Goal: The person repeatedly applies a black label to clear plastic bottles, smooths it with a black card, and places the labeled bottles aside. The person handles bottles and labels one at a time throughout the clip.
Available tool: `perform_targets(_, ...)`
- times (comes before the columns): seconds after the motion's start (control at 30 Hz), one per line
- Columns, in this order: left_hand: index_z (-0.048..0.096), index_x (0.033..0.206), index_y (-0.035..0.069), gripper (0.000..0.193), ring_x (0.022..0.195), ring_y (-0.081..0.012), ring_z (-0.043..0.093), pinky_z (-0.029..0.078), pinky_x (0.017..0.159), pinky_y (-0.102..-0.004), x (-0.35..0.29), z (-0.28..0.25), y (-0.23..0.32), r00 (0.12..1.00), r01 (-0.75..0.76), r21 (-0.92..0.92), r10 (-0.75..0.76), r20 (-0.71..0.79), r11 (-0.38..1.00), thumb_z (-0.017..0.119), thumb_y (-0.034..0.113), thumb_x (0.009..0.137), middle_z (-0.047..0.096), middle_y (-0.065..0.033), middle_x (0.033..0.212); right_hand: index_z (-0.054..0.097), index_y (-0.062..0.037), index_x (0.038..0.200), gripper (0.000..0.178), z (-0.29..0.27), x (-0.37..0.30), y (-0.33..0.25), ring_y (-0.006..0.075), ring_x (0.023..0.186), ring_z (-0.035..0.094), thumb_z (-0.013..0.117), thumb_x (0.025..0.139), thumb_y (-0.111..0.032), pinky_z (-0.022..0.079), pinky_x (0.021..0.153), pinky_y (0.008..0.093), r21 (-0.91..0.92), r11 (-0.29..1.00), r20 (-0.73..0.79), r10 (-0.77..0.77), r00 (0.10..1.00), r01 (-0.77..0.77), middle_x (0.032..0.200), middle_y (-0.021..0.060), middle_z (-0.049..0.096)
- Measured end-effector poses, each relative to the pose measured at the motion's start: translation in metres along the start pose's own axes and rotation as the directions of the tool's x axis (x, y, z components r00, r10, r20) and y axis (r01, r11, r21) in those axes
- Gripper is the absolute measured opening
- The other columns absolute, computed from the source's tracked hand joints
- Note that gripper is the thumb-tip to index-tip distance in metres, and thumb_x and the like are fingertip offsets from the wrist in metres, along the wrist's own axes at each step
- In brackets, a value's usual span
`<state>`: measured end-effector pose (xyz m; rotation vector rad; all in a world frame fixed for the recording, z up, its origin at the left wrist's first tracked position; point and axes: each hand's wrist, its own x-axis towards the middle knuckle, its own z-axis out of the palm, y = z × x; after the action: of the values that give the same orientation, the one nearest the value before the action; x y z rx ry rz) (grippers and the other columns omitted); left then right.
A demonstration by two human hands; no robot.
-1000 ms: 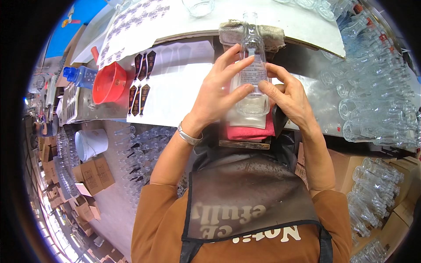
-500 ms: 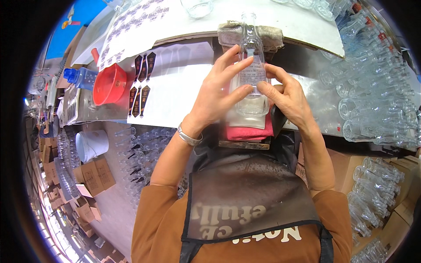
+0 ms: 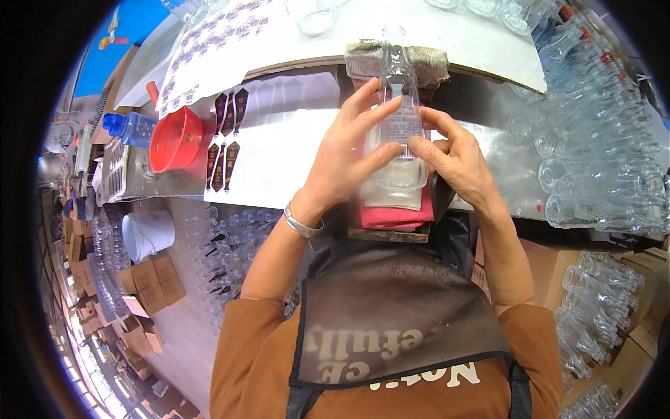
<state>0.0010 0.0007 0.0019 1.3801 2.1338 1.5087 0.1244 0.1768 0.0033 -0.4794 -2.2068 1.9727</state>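
Here's the clear bottle (image 3: 403,176), lying right between the left hand (image 3: 335,153) and the right hand (image 3: 457,164), neck pointing away! The left is spread wide, fingers and thumb on the glass; the right's half-curled, thumb and forefinger against it, grip impossible to tell, massed bottles (image 3: 593,164) off to its right.

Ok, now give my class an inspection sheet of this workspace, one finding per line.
Surface: metal table; white surface beyond it.
Job's things: clear glass bottle, lying neck away over beige cloth and red cloth; sheet of dark labels to its left.
Clutter: red container and blue-capped bottle left; massed glass bottles right.
Hands: left hand, fingers spread over the bottle's left side; right hand, fingers at its right; exact contact unclear.
Cables: nothing seen.
Surroundings: white bucket and cardboard boxes lower left; boxed bottles lower right.
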Motion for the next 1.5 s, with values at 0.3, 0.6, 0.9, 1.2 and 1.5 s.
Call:
perform_targets(0.3,0.06,0.14,0.013,0.057,0.142,-0.0329,0.043,0.036,0.115,-0.0438,0.002,0.001,0.001,1.0,-0.005,0.004,0.005,0.002,1.0,0.076,0.021,0.086,0.042,-0.0175,0.155,0.064,0.0011,0.106,0.024,-0.057,0.024,0.067,0.0106,0.075,0.062,0.058,0.101,-0.021,0.053,0.066,0.0256,0.721,0.692,-0.33,0.318,0.889,0.02,0.092,0.0088,0.069)
perform_targets(0.6,0.033,0.155,0.005,0.089,0.143,-0.0306,0.041,0.034,0.117,-0.0432,-0.003,0.001,-0.002,0.999,0.023,-0.067,-0.026,-0.033,0.997,0.081,0.017,0.081,0.04,-0.0179,0.156,0.066,-0.0002,0.121,0.03,-0.03,0.039,-0.048,0.0157,0.096,0.066,0.068,0.092,-0.009,0.052,0.083,0.0274,-0.555,0.725,-0.059,-0.523,0.851,0.407,0.108,0.0104,0.07)
perform_targets(0.9,0.013,0.159,0.0,0.124,0.144,-0.0321,0.039,0.033,0.117,-0.042,-0.046,0.012,0.0,0.997,0.054,-0.074,-0.058,-0.051,0.996,0.093,0.026,0.067,0.034,-0.0224,0.158,0.066,-0.0037,0.113,0.026,-0.013,0.049,-0.085,0.0328,0.086,0.066,0.068,0.088,-0.008,0.053,0.076,0.039,-0.734,0.373,0.237,-0.642,0.729,0.567,0.094,0.0148,0.066)
perform_targets(1.2,0.001,0.159,-0.001,0.133,0.135,-0.0338,0.048,0.04,0.112,-0.0422,-0.05,0.029,0.008,0.983,0.053,-0.08,-0.066,-0.169,0.995,0.093,0.023,0.066,0.034,-0.0229,0.157,0.067,-0.0064,0.098,0.015,0.015,0.042,-0.091,0.0322,0.084,0.067,0.068,0.084,-0.009,0.054,0.076,0.042,-0.686,0.29,0.496,-0.483,0.721,0.667,0.085,0.0134,0.067)
perform_targets(1.5,0.001,0.16,0.004,0.133,0.123,-0.0308,0.057,0.048,0.102,-0.0416,-0.056,0.022,0.003,0.984,0.063,-0.155,-0.088,-0.157,0.986,0.093,0.018,0.066,0.038,-0.0223,0.155,0.069,-0.0026,0.101,0.019,0.018,0.016,-0.072,0.0294,0.08,0.065,0.071,0.082,-0.001,0.054,0.073,0.0369,-0.522,0.422,0.514,-0.537,0.669,0.741,0.089,0.0135,0.067)
